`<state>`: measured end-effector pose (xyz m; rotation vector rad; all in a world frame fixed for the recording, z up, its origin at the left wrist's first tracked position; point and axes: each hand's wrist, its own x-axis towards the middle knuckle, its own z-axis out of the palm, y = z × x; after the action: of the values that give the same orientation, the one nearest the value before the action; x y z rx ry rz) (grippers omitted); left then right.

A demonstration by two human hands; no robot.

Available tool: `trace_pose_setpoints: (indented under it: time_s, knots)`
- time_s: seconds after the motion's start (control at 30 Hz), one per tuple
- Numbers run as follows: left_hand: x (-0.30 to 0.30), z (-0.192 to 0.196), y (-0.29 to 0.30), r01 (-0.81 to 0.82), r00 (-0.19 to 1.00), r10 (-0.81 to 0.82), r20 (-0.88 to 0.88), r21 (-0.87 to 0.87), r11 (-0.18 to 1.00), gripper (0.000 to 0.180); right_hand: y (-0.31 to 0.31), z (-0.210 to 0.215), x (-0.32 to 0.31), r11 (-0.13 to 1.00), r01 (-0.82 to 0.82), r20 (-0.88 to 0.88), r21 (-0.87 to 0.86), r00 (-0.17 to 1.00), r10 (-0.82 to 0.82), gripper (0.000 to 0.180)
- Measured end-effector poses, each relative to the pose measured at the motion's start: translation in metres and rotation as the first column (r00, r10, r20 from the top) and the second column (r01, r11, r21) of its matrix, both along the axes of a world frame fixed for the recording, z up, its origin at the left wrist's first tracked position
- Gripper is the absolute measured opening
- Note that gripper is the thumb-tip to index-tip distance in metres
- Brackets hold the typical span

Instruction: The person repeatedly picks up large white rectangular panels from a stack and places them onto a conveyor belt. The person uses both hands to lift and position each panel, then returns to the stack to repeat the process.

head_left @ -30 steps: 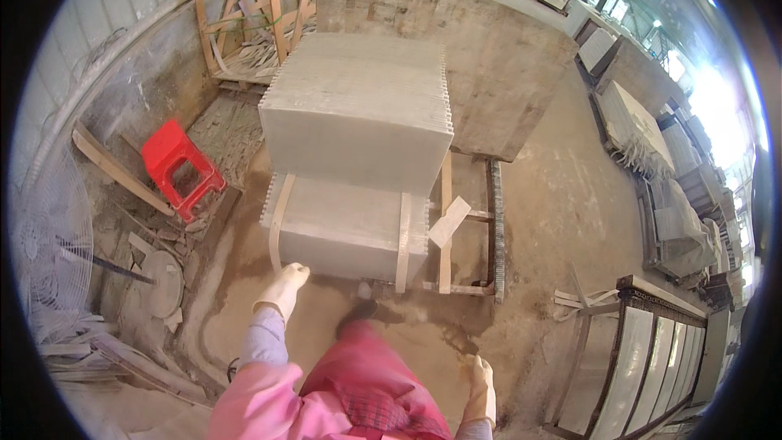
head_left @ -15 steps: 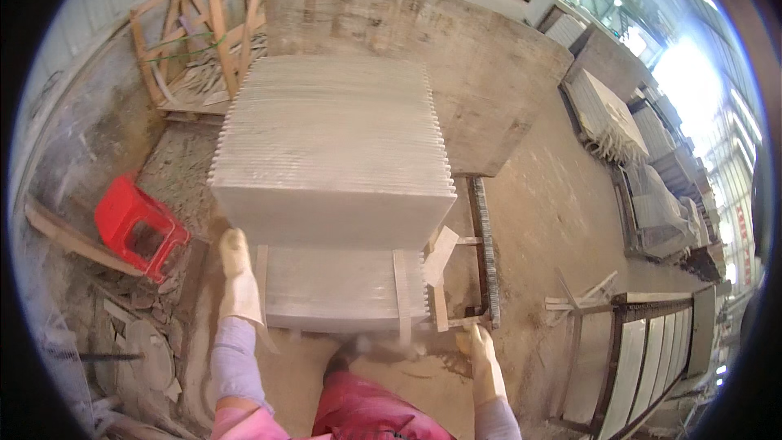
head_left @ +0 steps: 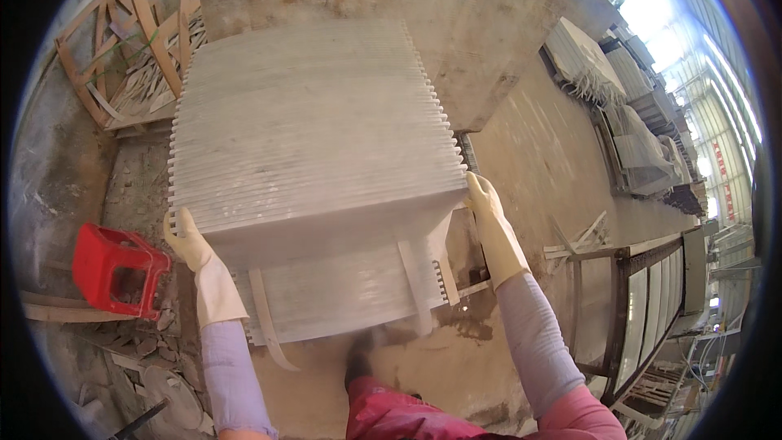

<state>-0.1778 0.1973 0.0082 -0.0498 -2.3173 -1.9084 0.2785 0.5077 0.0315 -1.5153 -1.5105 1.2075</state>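
Note:
A big stack of pale grey stone slabs (head_left: 314,126) stands on edge in a wooden frame on the dusty ground in front of me. My left hand (head_left: 189,243), in a cream rubber glove, grips the near left corner of the frontmost slab (head_left: 326,269). On that slab's near right corner sits my right hand (head_left: 482,200), gloved the same way. Both hands seem to hold this front slab, which leans toward me. My lilac sleeves and pink apron show below.
A red plastic stool (head_left: 114,269) sits at the left beside stone rubble. Wooden crate frames (head_left: 138,41) lie at the back left. More slab stacks (head_left: 586,65) line the right, with a metal rack (head_left: 643,301) at the near right.
I have stepped up to the stack. Both hands rose from my sides and took hold of the front slab's two near corners.

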Motion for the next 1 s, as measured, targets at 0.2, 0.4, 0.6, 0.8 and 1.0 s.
trace_pose_setpoints:
  time_s: [0.2, 0.4, 0.6, 0.8, 1.0]
  knots:
    - [0.005, 0.009, -0.002, -0.01, 1.0, 0.009, -0.014, -0.093, 0.996, 0.059, 0.002, -0.01, -0.01, 0.991, 0.055, 0.082, -0.124, 0.996, -0.045, 0.056]
    - [0.004, 0.01, -0.008, 0.037, 0.999, -0.04, -0.012, -0.139, 0.99, 0.06, -0.022, 0.031, -0.028, 0.996, 0.094, 0.045, 0.007, 0.995, -0.095, 0.053]
    - [0.008, 0.011, -0.011, 0.14, 0.988, -0.139, -0.071, 0.019, 0.99, 0.053, -0.092, 0.047, 0.008, 0.955, 0.272, 0.147, -0.12, 0.956, -0.254, 0.047]
    - [0.038, 0.032, -0.034, 0.282, 0.957, -0.29, -0.015, 0.294, 0.913, 0.05, -0.118, 0.017, 0.037, 0.948, 0.279, 0.125, -0.152, 0.957, -0.261, 0.041]
    - [0.071, 0.033, -0.07, 0.258, 0.942, -0.321, 0.102, 0.395, 0.882, 0.043, -0.164, 0.011, 0.04, 0.951, 0.281, -0.386, -0.131, 0.869, -0.31, 0.033]
